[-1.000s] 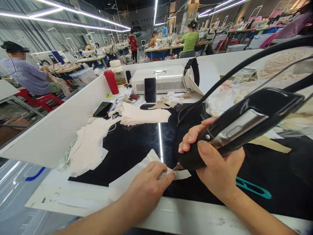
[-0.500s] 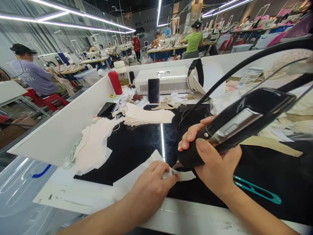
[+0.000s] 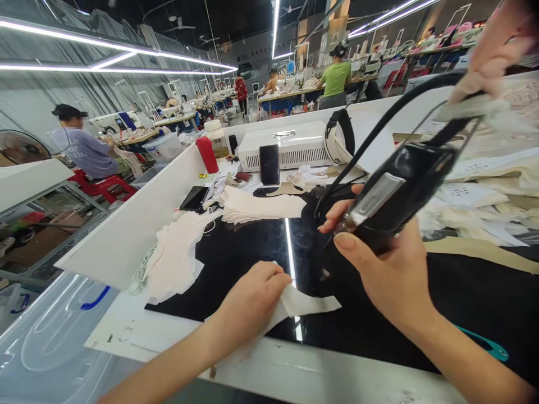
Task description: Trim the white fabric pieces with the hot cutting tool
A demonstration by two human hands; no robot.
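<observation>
My right hand is wrapped round a black corded handheld tool with a silver lever on its side. The tool is raised over the black tabletop, and its tip is too dark to make out. On the near part of the table my left hand is closed on a white fabric piece. One curved end of the fabric sticks out to the right of my fingers, and the rest is partly under my hand.
Stacked pale fabric pieces and another fabric stack lie left and behind. A phone leans on a vented white box. A teal tool is near my right forearm; fabric heaps fill the right.
The black tool has lifted away from the fabric, with its tip no longer beside my left fingers. My left hand has shifted slightly and still grips the fabric. The view has turned left.
</observation>
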